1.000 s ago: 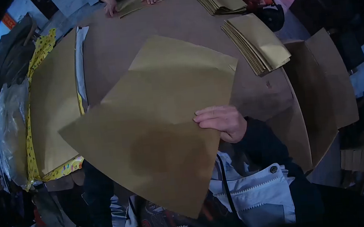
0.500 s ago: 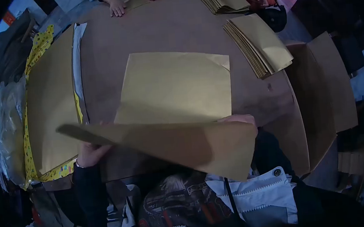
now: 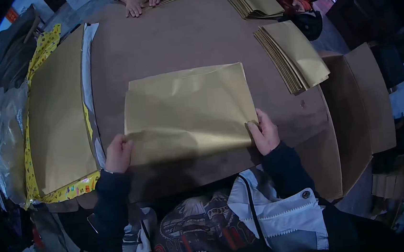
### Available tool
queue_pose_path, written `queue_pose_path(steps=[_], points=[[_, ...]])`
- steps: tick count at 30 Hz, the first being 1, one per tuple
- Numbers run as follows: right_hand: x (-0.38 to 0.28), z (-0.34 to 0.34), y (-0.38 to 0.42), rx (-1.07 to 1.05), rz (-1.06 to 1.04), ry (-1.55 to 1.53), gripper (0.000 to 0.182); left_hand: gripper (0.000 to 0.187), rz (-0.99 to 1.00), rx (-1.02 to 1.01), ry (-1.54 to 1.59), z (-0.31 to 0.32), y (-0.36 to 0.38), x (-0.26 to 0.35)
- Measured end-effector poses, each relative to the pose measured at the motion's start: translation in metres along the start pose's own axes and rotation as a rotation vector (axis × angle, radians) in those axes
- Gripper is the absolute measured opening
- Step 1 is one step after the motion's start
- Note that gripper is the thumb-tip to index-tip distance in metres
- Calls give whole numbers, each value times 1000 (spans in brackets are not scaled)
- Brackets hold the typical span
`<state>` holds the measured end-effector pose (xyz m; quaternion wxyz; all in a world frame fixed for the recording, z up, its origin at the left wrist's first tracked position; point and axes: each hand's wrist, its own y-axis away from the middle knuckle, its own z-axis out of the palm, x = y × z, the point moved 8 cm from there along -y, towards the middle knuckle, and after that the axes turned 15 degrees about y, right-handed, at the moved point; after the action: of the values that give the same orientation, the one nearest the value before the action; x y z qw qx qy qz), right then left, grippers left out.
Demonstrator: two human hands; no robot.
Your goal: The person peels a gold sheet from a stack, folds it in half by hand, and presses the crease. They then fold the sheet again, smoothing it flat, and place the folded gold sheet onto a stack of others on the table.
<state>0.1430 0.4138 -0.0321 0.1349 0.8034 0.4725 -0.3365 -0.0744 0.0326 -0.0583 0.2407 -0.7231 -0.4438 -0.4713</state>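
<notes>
Brown paper sheet (image 3: pixel 186 106), doubled over, between our two hands at the near side of the table (image 3: pixel 170 37). We judge the fold formed but its near edge, which looks rounded, unpressed. The left hand (image 3: pixel 118 154) pinches the left edge near its lower corner; the right hand (image 3: pixel 266 134) pinches the right edge, thumb on top. At left we see flat paper (image 3: pixel 61 114), unfolded; at right, two folded piles (image 3: pixel 301 50) appear finished, the nearer beside an open box (image 3: pixel 375 101).
</notes>
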Motion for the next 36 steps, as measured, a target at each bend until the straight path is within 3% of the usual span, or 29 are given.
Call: queue_pose_path(steps=[2, 3, 7, 9, 11, 14, 18, 20, 23, 30, 36], points=[[10, 2, 0, -56, 151, 10, 49, 22, 6, 91, -166, 0, -9, 9], [12, 2, 0, -55, 151, 12, 49, 30, -37, 94, 16, 2, -10, 5], [24, 11, -1, -76, 135, -91, 49, 39, -91, 111, 146, -1, -13, -4], [19, 10, -4, -54, 78, -95, 46, 42, -2, 9, 74, 3, -24, 10], [22, 14, -5, -143, 156, -97, 40, 46, -20, 9, 15, 0, -38, 29], [33, 15, -4, -56, 123, -68, 35, 44, 112, -13, -484, -3, -62, 62], [37, 17, -5, -14, 111, -78, 36, 47, 90, -167, -634, 23, -105, 96], [43, 19, -4, -27, 152, -74, 37, 58, 307, -327, -614, 59, -119, 119], [45, 20, -2, -28, 173, -97, 39, 65, 354, -301, -731, 92, -146, 115], [31, 21, -3, -134, 294, -345, 43, 66, 270, -349, -622, 97, -167, 118], [40, 18, 0, -53, 196, -129, 32, 59, 345, -335, -564, 95, -175, 106]])
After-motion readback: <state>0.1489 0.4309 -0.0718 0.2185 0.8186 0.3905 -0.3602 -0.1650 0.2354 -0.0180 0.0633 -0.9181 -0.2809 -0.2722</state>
